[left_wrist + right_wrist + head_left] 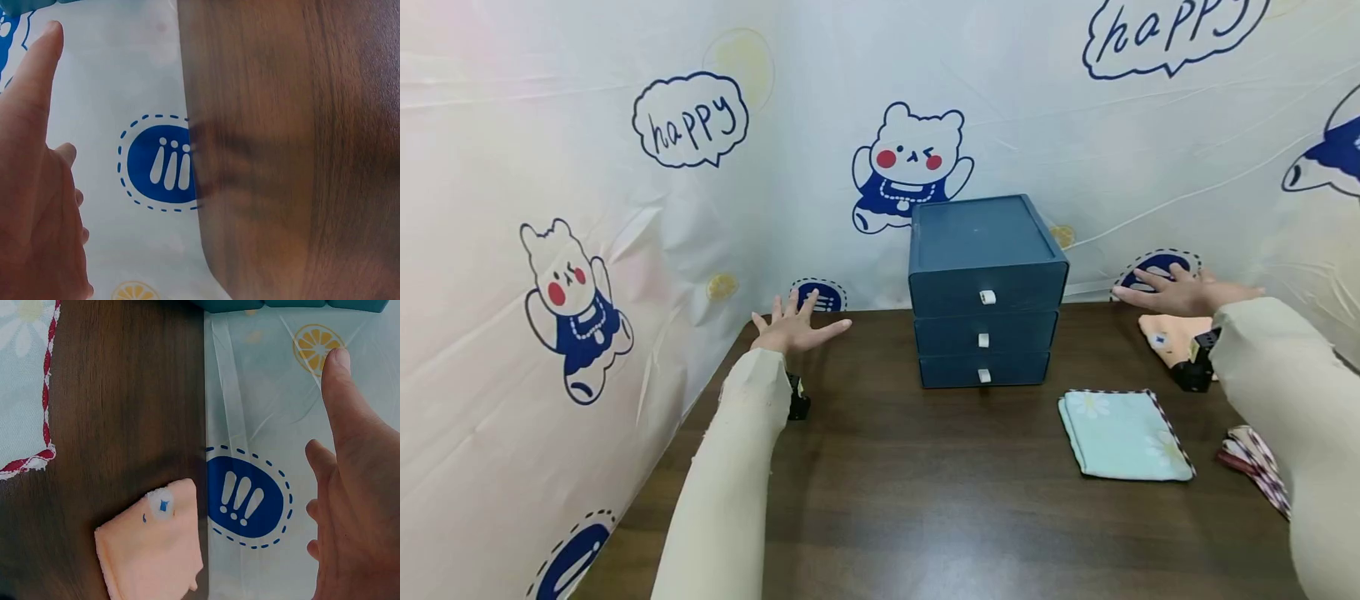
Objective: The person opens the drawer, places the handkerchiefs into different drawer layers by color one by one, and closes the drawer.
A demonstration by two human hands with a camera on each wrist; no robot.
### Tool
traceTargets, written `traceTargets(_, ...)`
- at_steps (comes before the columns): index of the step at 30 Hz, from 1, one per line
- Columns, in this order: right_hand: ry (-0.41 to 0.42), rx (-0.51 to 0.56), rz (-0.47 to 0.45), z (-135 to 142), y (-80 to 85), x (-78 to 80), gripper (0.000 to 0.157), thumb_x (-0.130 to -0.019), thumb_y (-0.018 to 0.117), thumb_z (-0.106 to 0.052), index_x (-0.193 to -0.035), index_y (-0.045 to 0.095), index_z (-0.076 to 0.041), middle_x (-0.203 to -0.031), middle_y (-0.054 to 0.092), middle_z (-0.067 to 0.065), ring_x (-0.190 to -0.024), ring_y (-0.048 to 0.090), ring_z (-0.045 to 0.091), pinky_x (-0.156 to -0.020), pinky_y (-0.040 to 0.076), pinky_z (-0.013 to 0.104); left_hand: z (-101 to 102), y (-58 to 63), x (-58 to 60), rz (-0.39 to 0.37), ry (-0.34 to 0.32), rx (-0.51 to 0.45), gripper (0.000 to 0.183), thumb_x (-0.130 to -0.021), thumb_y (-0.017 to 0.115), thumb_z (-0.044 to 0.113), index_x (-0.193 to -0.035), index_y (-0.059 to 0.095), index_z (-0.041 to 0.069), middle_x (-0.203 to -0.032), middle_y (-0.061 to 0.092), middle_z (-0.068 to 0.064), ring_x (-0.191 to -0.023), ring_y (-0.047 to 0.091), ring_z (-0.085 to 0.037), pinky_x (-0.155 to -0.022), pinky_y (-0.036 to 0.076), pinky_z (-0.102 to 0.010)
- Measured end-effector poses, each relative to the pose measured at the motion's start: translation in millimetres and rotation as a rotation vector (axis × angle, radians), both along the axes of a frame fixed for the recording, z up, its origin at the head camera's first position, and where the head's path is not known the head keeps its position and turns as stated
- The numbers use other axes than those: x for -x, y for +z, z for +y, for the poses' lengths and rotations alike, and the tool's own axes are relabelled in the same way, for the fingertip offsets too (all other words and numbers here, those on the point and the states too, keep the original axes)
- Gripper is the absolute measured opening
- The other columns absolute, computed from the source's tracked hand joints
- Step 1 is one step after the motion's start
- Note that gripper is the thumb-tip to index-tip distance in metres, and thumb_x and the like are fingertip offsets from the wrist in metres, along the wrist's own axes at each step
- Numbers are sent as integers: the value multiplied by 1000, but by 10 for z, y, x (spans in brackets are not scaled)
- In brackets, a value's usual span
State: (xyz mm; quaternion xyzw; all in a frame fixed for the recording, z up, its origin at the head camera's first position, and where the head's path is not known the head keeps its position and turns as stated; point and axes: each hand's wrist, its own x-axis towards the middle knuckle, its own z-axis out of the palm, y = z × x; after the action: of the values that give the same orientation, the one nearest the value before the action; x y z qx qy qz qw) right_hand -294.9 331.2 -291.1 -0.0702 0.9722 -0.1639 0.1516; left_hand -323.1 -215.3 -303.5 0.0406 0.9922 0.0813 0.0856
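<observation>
My left hand (792, 332) is held out over the back left of the table, fingers spread and holding nothing. My right hand (1183, 292) reaches out at the back right, its fingers also spread with nothing in them. Beneath it lies a folded peach cloth (153, 544), partly hidden by the forearm in the head view. A folded light-blue cloth (1126, 435) with a daisy print and a dark red-and-white edge lies nearer the middle. Farther right, a plaid cloth (1257, 467) is partly covered by the right sleeve. Between the hands stands a blue three-drawer box (988, 292), its drawers closed.
The dark wooden table (925, 492) meets a white printed sheet (820, 125) at its back and left side. Each drawer has a small white pull tab (987, 297) at its front. Both wrists wear small black cameras (799, 400).
</observation>
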Motion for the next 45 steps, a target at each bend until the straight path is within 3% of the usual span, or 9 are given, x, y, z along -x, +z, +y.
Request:
traceTargets(12, 11, 7, 8, 7, 4, -56, 88, -90, 28, -62, -142, 8, 6, -137, -2, 43, -125, -10, 57, -93, -17, 67, -29, 49, -41, 11, -18, -10, 96, -79, 32, 76, -148, -1, 20, -150, -11, -18, -132, -15, -44, -93, -12, -71)
traceTargets(20, 44, 24, 46, -17, 116, -162, 86, -91, 39, -55, -141, 8, 8, -134, 2, 46, -122, 0, 62, -93, 1, 73, -5, 121, -55, 120, -96, -49, 93, -78, 38, 75, -149, 4, 25, -152, -1, -15, -136, -4, -40, -95, -8, -70)
traceTargets(24, 72, 82, 62, -35, 191, -224, 81, -93, 46, -45, -141, 10, 9, -135, 10, 45, -119, 12, 62, -89, 18, 74, 53, 201, -66, 192, -157, -54, 90, -79, 42, 72, -148, 13, 23, -152, 10, -13, -136, 7, -36, -98, 2, -70)
traceTargets(27, 87, 60, 104, -40, 243, -267, 77, -92, 50, -42, -139, 18, 10, -133, 19, 44, -117, 21, 61, -87, 26, 72, 126, 268, -91, 222, -203, -80, 88, -80, 45, 69, -147, 20, 20, -150, 18, -12, -136, 14, -33, -101, 11, -66)
traceTargets(32, 138, -10, 187, -66, 325, -333, 68, -91, 54, -37, -134, 33, 11, -128, 34, 41, -114, 34, 56, -86, 33, 67, 257, 350, -146, 245, -265, -199, 77, -82, 54, 58, -142, 35, 14, -145, 32, -9, -132, 28, -28, -103, 27, -54)
traceTargets(37, 185, -52, 235, -143, 390, -414, 60, -90, 57, -34, -127, 43, 11, -113, 53, 33, -102, 51, 47, -80, 42, 60, 363, 428, -215, 271, -315, -292, 66, -84, 55, 53, -135, 45, 13, -136, 45, -8, -122, 43, -25, -98, 37, -49)
traceTargets(45, 221, -47, 287, -351, 491, -584, 55, -89, 58, -36, -125, 51, 4, -110, 57, 26, -99, 55, 41, -78, 45, 57, 566, 563, -358, 332, -352, -397, 57, -85, 56, 50, -130, 52, 15, -125, 56, -8, -108, 56, -21, -87, 48, -43)
